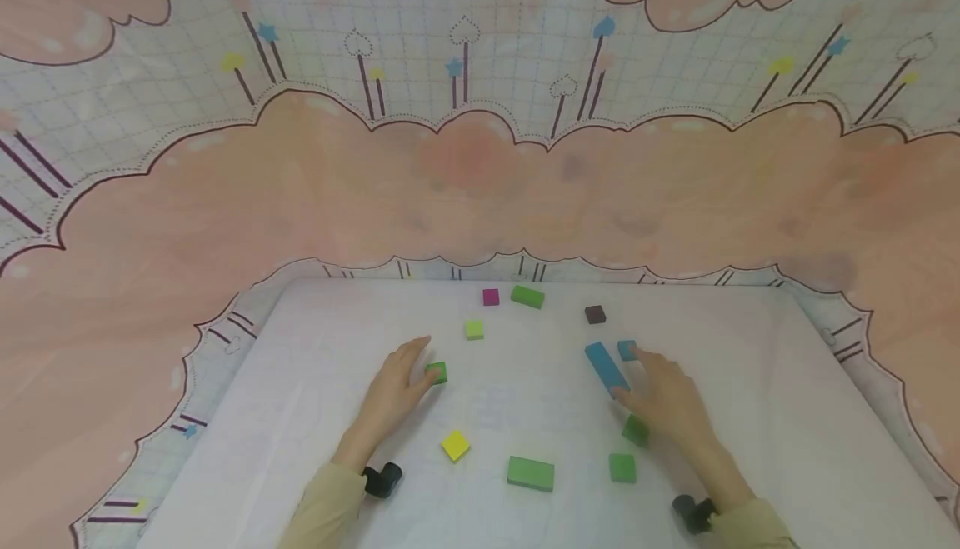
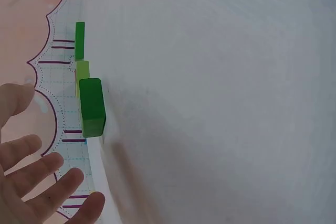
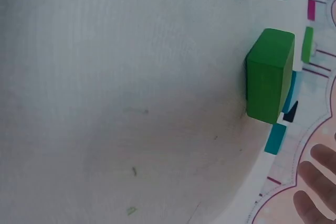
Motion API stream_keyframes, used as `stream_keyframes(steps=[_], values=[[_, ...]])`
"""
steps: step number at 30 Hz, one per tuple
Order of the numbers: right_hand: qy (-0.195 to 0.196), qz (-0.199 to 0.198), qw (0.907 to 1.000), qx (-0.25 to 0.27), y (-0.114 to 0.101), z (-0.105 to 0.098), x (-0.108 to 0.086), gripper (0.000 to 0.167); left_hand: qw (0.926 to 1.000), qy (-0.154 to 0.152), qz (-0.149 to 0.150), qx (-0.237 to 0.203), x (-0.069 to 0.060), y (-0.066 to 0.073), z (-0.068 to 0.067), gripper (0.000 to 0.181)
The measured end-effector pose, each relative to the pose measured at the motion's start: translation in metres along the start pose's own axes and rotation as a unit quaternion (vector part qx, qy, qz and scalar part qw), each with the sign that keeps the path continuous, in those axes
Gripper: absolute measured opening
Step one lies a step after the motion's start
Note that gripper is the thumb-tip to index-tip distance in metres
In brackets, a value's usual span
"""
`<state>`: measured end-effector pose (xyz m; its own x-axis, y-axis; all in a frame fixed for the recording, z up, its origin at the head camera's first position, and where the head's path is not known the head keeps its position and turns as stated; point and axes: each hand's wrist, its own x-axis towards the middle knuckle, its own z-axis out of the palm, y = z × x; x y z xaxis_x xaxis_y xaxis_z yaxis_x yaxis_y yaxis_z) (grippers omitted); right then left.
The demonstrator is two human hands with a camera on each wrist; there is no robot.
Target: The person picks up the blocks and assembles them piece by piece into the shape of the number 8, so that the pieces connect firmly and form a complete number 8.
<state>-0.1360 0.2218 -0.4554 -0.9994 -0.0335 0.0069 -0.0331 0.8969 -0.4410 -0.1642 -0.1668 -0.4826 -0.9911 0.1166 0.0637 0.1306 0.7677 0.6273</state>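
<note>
My left hand [image 1: 392, 384] hovers at the left of the white table, fingers spread and holding nothing. Its thumb overlaps a small green block [image 1: 440, 372] in the head view; in the left wrist view the fingers [image 2: 47, 177] are apart from that block [image 2: 93, 106]. On the other side, my right hand [image 1: 670, 395] is held over the blocks, fingers apart. Its index fingertip is by a small blue block [image 1: 626, 350], and its thumb is at the lower end of a long blue block [image 1: 604, 367]; touch cannot be told. Beneath it is a green block [image 1: 635, 430], partly covered.
Toward the back are a magenta block [image 1: 491, 296], a green oblong block [image 1: 528, 296], a lime block [image 1: 474, 330] and a black block [image 1: 595, 314]. Nearer lie a yellow block [image 1: 455, 446], a green oblong [image 1: 531, 473] and a green square block [image 1: 622, 468]. Patterned cloth [image 1: 480, 191] hangs behind.
</note>
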Motion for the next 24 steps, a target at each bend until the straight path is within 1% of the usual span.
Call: stream_keyframes(steps=[4,11,18,24], values=[[0.001,-0.001,1.0,-0.002,0.0,0.004,0.001,0.068,0.9996,-0.012,-0.014,-0.02,0.001,-0.002,0.0,0.06],[-0.003,-0.014,0.9998,-0.012,0.002,0.008,0.005,0.067,0.9993,-0.005,-0.009,-0.037,0.005,-0.005,0.0,0.059],[-0.01,-0.03,0.9993,-0.02,0.008,0.01,0.011,0.065,0.9986,-0.006,-0.021,-0.047,0.009,-0.008,0.0,0.054],[-0.03,-0.024,0.9986,-0.036,0.012,0.012,0.014,0.063,0.9984,-0.009,-0.018,-0.053,0.009,-0.01,0.0,0.049]])
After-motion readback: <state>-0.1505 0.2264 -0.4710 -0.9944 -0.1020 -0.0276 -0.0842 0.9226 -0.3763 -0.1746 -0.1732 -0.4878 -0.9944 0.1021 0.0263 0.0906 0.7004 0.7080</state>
